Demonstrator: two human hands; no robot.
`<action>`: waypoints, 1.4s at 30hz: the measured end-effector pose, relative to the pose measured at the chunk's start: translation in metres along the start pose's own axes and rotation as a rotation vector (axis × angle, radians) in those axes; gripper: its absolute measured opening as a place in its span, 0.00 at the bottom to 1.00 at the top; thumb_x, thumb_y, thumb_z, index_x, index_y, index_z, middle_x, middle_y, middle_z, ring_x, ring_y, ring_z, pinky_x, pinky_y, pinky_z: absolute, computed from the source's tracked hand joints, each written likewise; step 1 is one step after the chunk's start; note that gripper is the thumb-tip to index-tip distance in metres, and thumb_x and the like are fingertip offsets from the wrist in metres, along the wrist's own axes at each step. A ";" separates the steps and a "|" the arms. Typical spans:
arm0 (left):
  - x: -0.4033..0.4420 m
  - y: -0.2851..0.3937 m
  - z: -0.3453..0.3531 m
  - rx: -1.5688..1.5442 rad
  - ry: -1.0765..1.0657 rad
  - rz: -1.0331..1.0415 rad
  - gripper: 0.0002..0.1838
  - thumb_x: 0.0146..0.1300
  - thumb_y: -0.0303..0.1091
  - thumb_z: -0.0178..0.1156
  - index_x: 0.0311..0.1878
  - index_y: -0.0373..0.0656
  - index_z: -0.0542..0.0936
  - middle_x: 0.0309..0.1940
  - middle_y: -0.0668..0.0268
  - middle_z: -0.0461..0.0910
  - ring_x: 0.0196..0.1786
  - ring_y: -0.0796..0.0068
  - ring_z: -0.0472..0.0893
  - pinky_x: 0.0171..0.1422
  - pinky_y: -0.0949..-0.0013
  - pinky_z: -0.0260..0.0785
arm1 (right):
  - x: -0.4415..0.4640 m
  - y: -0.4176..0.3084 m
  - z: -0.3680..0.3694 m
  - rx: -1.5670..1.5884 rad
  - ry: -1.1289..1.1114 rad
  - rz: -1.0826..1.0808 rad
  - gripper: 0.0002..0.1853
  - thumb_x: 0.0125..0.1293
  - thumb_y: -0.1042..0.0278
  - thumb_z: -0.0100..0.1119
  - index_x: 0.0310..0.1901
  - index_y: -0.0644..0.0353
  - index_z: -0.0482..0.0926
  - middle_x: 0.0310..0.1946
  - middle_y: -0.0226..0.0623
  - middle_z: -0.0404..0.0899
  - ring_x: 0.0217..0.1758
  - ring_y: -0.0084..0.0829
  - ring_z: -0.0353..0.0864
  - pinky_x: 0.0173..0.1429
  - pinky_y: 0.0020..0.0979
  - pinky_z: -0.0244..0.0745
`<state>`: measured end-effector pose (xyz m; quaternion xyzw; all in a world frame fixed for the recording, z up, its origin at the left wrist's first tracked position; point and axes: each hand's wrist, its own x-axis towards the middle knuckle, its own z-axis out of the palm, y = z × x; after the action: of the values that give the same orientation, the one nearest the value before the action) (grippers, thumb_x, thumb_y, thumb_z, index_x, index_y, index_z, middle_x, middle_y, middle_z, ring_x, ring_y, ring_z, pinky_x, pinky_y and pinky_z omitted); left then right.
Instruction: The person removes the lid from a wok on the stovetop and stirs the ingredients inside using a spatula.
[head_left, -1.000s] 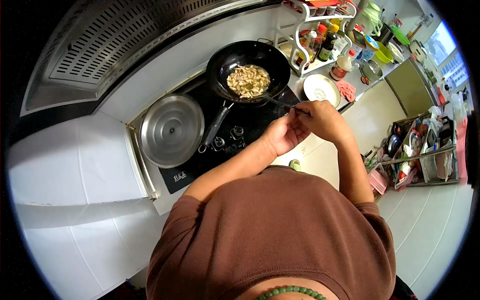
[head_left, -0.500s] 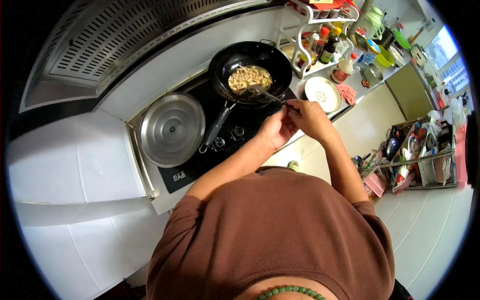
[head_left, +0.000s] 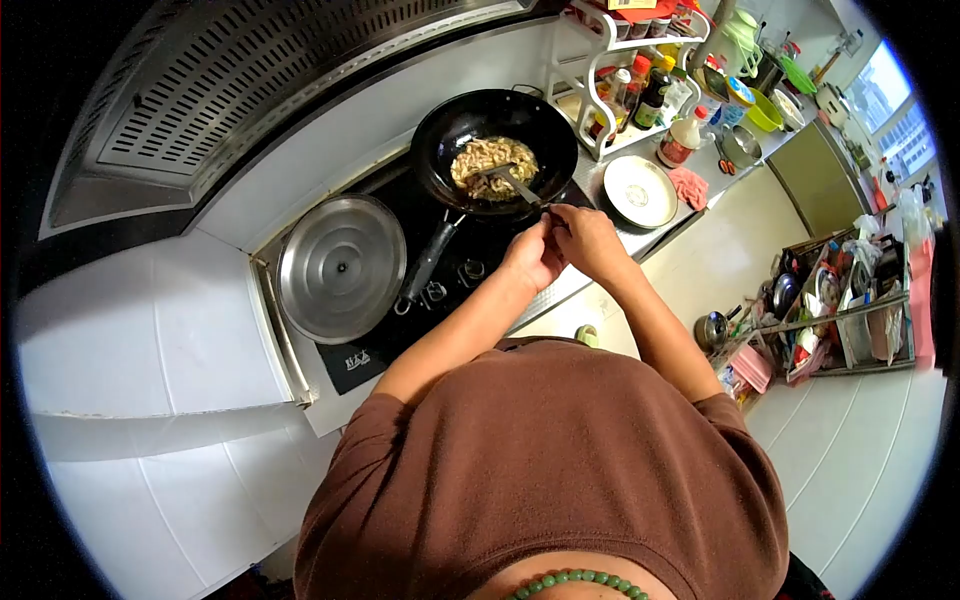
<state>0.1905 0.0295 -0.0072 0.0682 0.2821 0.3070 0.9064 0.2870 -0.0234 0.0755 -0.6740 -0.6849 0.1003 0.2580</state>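
A black wok (head_left: 428, 140) sits on the stove's back burner with pale sliced food (head_left: 490, 160) in its bottom. The blade of a metal spatula (head_left: 520, 188) lies on the food, and its handle slants toward me over the wok's near rim. My right hand (head_left: 592, 243) is closed round the handle end. Against it, my left hand (head_left: 533, 254) is also closed on the handle, its fingers meeting those of the right. The grip itself is partly hidden by the fingers. Toward the left, the wok's black handle (head_left: 436, 254) points at me, untouched.
A metal lid (head_left: 340, 295) rests on the black cooktop (head_left: 350, 366). Right of the wok are a white plate (head_left: 640, 192), a pink cloth (head_left: 689, 188), a sauce bottle (head_left: 680, 142) and a white rack (head_left: 592, 105) of bottles. The range hood (head_left: 240, 90) hangs at upper left.
The spatula blade has moved up and left over the food, deeper into the wok. Both hands have shifted left with it. The whole view has shifted slightly.
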 end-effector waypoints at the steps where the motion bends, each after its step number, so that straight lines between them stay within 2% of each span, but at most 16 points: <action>1: -0.004 0.000 0.006 -0.002 0.005 0.015 0.17 0.72 0.45 0.38 0.50 0.47 0.73 0.46 0.68 0.77 0.47 0.69 0.77 0.54 0.62 0.71 | 0.000 -0.001 -0.003 0.011 0.012 -0.005 0.16 0.55 0.70 0.52 0.46 0.63 0.78 0.31 0.53 0.79 0.37 0.51 0.79 0.43 0.44 0.74; 5: -0.010 0.007 0.017 0.033 0.014 0.007 0.17 0.72 0.46 0.38 0.50 0.49 0.73 0.47 0.69 0.77 0.49 0.70 0.76 0.55 0.62 0.69 | 0.005 0.000 0.002 0.033 0.071 -0.007 0.17 0.54 0.70 0.53 0.47 0.63 0.77 0.31 0.53 0.79 0.36 0.51 0.78 0.43 0.44 0.73; 6: -0.006 0.009 0.013 0.029 0.023 -0.007 0.17 0.72 0.46 0.38 0.50 0.49 0.73 0.48 0.69 0.76 0.50 0.71 0.75 0.55 0.62 0.69 | 0.007 0.003 0.007 -0.007 0.022 0.014 0.16 0.57 0.69 0.50 0.47 0.60 0.77 0.35 0.52 0.79 0.38 0.52 0.79 0.44 0.45 0.75; 10: -0.003 0.007 0.003 -0.009 0.095 0.008 0.16 0.72 0.45 0.39 0.50 0.49 0.73 0.48 0.69 0.76 0.50 0.71 0.76 0.55 0.62 0.70 | 0.009 0.007 0.024 -0.010 -0.057 0.056 0.16 0.58 0.68 0.50 0.48 0.58 0.77 0.35 0.52 0.79 0.38 0.52 0.79 0.43 0.46 0.75; 13: -0.008 0.009 0.005 0.018 0.093 0.006 0.16 0.72 0.45 0.39 0.50 0.50 0.73 0.48 0.69 0.76 0.50 0.71 0.76 0.55 0.62 0.70 | 0.008 0.009 0.030 0.004 -0.022 0.048 0.17 0.57 0.68 0.51 0.49 0.58 0.77 0.34 0.53 0.78 0.37 0.52 0.79 0.43 0.46 0.75; 20: 0.012 0.017 0.010 0.033 0.039 0.056 0.16 0.72 0.46 0.40 0.49 0.50 0.73 0.45 0.71 0.77 0.48 0.72 0.76 0.53 0.63 0.70 | 0.014 0.008 0.021 0.063 0.128 0.003 0.18 0.56 0.70 0.51 0.50 0.60 0.76 0.34 0.54 0.78 0.37 0.53 0.78 0.44 0.45 0.74; 23: 0.019 0.018 0.008 0.054 0.093 0.019 0.15 0.72 0.45 0.40 0.49 0.50 0.73 0.46 0.71 0.77 0.49 0.71 0.76 0.54 0.62 0.70 | 0.020 0.022 0.032 0.035 0.108 -0.001 0.18 0.56 0.71 0.51 0.50 0.60 0.76 0.34 0.54 0.78 0.38 0.53 0.78 0.44 0.46 0.74; 26: 0.007 0.012 0.015 0.074 0.152 -0.005 0.15 0.72 0.45 0.40 0.49 0.50 0.73 0.46 0.70 0.76 0.49 0.71 0.76 0.55 0.62 0.69 | 0.014 0.024 0.034 0.046 0.049 0.045 0.18 0.54 0.72 0.52 0.48 0.65 0.77 0.36 0.54 0.79 0.39 0.52 0.77 0.46 0.44 0.72; 33: 0.006 -0.008 0.004 0.026 -0.025 -0.010 0.15 0.72 0.44 0.41 0.50 0.47 0.73 0.47 0.68 0.76 0.49 0.70 0.75 0.56 0.62 0.68 | -0.012 0.014 0.008 0.149 0.114 0.067 0.18 0.54 0.73 0.55 0.48 0.66 0.76 0.37 0.53 0.79 0.40 0.50 0.79 0.45 0.40 0.74; 34: 0.000 -0.011 0.007 0.036 -0.027 0.000 0.15 0.72 0.44 0.41 0.49 0.46 0.73 0.47 0.69 0.76 0.50 0.71 0.75 0.56 0.63 0.68 | -0.017 0.011 0.005 0.161 0.132 0.052 0.17 0.56 0.70 0.53 0.49 0.61 0.76 0.33 0.54 0.78 0.38 0.53 0.78 0.45 0.45 0.73; 37: -0.015 -0.013 0.012 0.082 0.028 -0.025 0.15 0.72 0.44 0.41 0.49 0.46 0.73 0.46 0.69 0.76 0.49 0.72 0.75 0.55 0.64 0.68 | -0.023 -0.001 -0.007 0.130 0.067 0.109 0.18 0.54 0.74 0.55 0.49 0.66 0.76 0.37 0.53 0.79 0.41 0.50 0.78 0.46 0.39 0.73; 42: -0.027 -0.011 0.005 0.045 0.088 -0.088 0.15 0.73 0.44 0.39 0.49 0.49 0.73 0.46 0.71 0.76 0.48 0.73 0.75 0.55 0.66 0.68 | -0.026 -0.005 0.007 0.048 -0.038 0.132 0.18 0.56 0.71 0.53 0.50 0.64 0.76 0.35 0.54 0.78 0.39 0.51 0.77 0.45 0.42 0.73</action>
<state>0.1815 0.0044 0.0065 0.0627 0.3313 0.2632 0.9039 0.2782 -0.0477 0.0662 -0.7092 -0.6412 0.1464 0.2538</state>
